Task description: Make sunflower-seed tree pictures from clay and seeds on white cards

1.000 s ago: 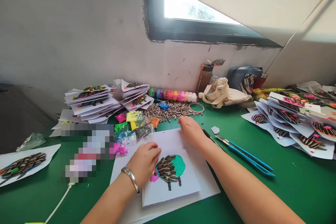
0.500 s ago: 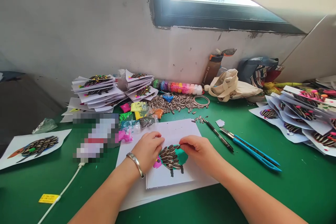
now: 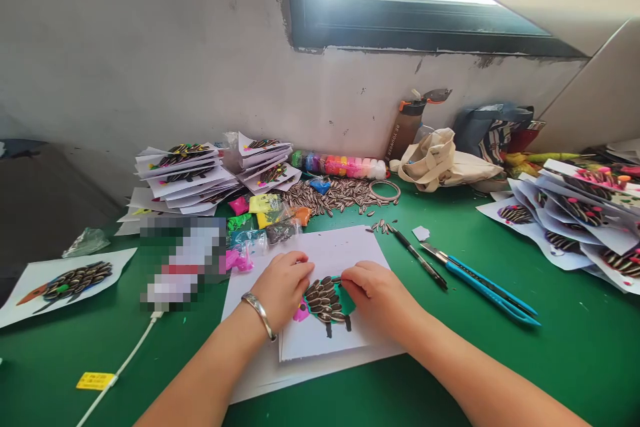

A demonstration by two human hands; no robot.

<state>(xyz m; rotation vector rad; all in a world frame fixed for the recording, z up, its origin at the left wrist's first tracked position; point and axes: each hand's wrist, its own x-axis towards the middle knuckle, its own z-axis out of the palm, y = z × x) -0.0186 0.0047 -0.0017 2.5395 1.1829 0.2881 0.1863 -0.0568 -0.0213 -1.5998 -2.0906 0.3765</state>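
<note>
Apparently placing seeds [image 3: 324,300]: right hand [image 3: 383,295], fingertips together, at green patch [image 3: 346,303]; left hand [image 3: 281,285], grip unclear; next calls for gentle pressing.

Your right hand [image 3: 383,295] has left the near edge of the seed pile [image 3: 335,197] and come nearer, onto the green patch [image 3: 347,303], hiding more of its right side than half a second ago. The pen [image 3: 419,257] and loose seeds [image 3: 383,227] it covered now show. Your view has tipped down and left, revealing more yellow tag [image 3: 95,381].
</note>
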